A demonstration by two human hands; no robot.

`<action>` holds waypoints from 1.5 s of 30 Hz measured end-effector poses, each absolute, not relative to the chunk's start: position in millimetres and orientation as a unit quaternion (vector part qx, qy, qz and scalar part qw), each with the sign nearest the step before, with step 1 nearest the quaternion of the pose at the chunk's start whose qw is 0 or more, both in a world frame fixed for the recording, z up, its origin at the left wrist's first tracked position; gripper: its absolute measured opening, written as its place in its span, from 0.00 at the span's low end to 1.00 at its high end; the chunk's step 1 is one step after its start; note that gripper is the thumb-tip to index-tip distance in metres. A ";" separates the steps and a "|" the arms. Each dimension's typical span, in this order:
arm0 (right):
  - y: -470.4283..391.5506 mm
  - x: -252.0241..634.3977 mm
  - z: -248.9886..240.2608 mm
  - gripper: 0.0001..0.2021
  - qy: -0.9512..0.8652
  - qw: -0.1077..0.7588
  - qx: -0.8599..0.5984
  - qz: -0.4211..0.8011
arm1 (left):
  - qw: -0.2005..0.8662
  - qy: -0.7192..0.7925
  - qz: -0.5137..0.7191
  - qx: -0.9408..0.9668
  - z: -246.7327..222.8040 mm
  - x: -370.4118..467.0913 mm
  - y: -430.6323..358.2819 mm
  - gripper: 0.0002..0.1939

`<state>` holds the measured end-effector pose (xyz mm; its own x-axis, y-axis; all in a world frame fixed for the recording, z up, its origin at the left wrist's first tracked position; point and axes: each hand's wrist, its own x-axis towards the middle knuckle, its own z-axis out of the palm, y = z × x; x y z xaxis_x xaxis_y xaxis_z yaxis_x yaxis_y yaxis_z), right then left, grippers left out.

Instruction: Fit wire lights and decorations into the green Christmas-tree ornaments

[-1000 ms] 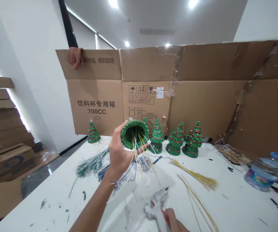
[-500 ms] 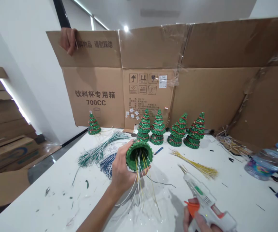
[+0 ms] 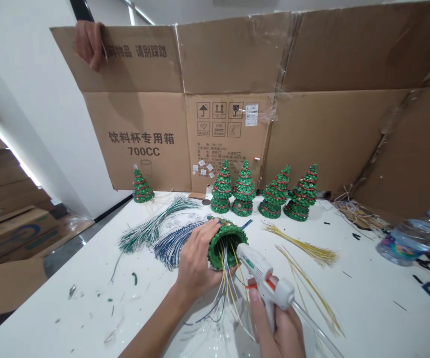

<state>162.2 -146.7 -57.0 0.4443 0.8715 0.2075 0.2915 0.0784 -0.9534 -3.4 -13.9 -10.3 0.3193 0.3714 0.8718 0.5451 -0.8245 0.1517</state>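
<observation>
My left hand [image 3: 199, 263] is closed around a small green Christmas tree [image 3: 215, 256], tipped so its hollow base faces me. White, yellow and dark wires [image 3: 233, 293] trail out of the opening onto the table. In my right hand [image 3: 280, 328] is a white hot glue gun [image 3: 262, 273] with an orange trigger and a clear glue stick at its back. The gun's front end is at the right side of the tree's opening; its nozzle tip is hidden inside. Bundles of green wires [image 3: 151, 226] and blue wires [image 3: 173, 246] lie left of the tree.
Several finished-looking trees [image 3: 244, 191] stand before a cardboard screen [image 3: 222, 64], one more tree [image 3: 142, 186] farther left. Yellow wires [image 3: 304, 246] and a water bottle [image 3: 411, 238] are on the right of the white table [image 3: 88, 308]. Another person's hand [image 3: 89, 44] grips the screen's top.
My right hand has brought the glue gun up and left to the tree's opening. The tree has shifted slightly right in my left hand. More yellow wires now show where the gun was.
</observation>
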 end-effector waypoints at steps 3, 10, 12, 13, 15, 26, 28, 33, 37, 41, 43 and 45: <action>-143.0 152.2 -61.4 0.36 -0.464 0.558 -0.663 0.181 | 0.087 -0.274 -0.504 -0.814 -12.7 -1.7 -14.2 0.44; -136.4 145.6 -58.4 0.37 -0.511 0.529 -0.668 0.113 | 0.090 -0.274 -0.494 -0.821 -14.2 2.1 -17.0 0.42; -135.8 144.6 -58.6 0.36 -0.529 0.524 -0.663 0.076 | 0.093 -0.273 -0.489 -0.823 -14.6 2.3 -17.7 0.41; -135.7 144.1 -58.8 0.36 -0.536 0.521 -0.662 0.059 | 0.095 -0.271 -0.488 -0.824 -14.7 2.4 -18.0 0.41; -135.4 144.1 -59.7 0.33 -0.547 0.511 -0.662 0.036 | 0.097 -0.270 -0.486 -0.826 -15.1 2.5 -18.7 0.41; -131.4 165.8 -81.9 0.25 -0.612 0.457 -0.645 0.009 | 0.092 -0.270 -0.480 -0.830 -15.0 4.8 -19.0 0.41; -132.2 165.9 -85.0 0.26 -0.614 0.448 -0.650 -0.004 | 0.092 -0.270 -0.482 -0.829 -15.1 4.9 -18.5 0.40; -132.7 172.6 -97.0 0.26 -0.629 0.422 -0.653 -0.007 | 0.092 -0.277 -0.479 -0.828 -16.5 4.6 -18.1 0.40; -132.9 168.1 -94.7 0.26 -0.633 0.425 -0.647 0.008 | 0.090 -0.273 -0.476 -0.831 -16.7 4.6 -18.1 0.41; -133.9 150.9 -76.5 0.28 -0.577 0.463 -0.673 0.024 | 0.089 -0.270 -0.478 -0.831 -16.5 5.0 -17.7 0.40; -133.7 149.2 -72.9 0.27 -0.580 0.467 -0.667 0.020 | 0.089 -0.271 -0.476 -0.832 -16.4 5.2 -17.5 0.39; -132.8 154.5 -76.1 0.27 -0.605 0.457 -0.653 0.011 | 0.088 -0.273 -0.474 -0.833 -16.4 5.3 -17.3 0.39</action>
